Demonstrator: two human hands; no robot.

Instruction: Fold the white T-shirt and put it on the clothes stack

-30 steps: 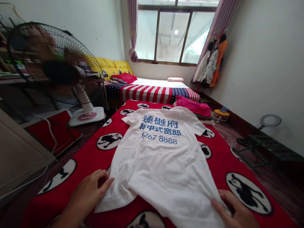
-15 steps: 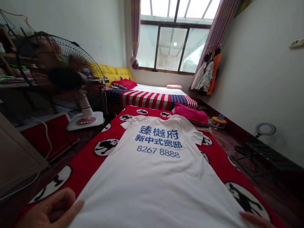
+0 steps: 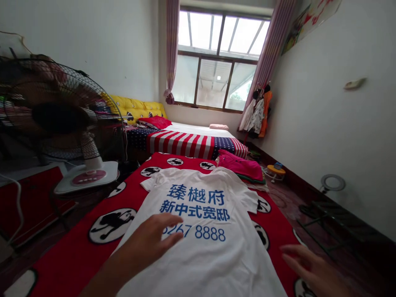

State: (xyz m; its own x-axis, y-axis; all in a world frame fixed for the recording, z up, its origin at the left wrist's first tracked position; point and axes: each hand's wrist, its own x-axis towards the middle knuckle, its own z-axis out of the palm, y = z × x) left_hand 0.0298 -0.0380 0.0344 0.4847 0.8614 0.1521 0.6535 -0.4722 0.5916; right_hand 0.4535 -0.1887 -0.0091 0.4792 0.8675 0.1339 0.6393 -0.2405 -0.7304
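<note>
While the white cotton T-shirt (image 3: 204, 264) is lying flat, smoother than before, on the red patterned blanket (image 3: 71, 260), I am gripping nothing: my left hand (image 3: 145, 241) is hovering open over the blue print (image 3: 194, 210), and my right hand (image 3: 309, 268) is spreading wide just beside the shirt's edge.

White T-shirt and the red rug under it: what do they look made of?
The white T-shirt looks like thin cotton knit: matte, soft creases, blue lettering printed on. The red rug looks like matte short-pile fabric, its round patterns flush with the surface; the exact fibre can't be told.
</note>
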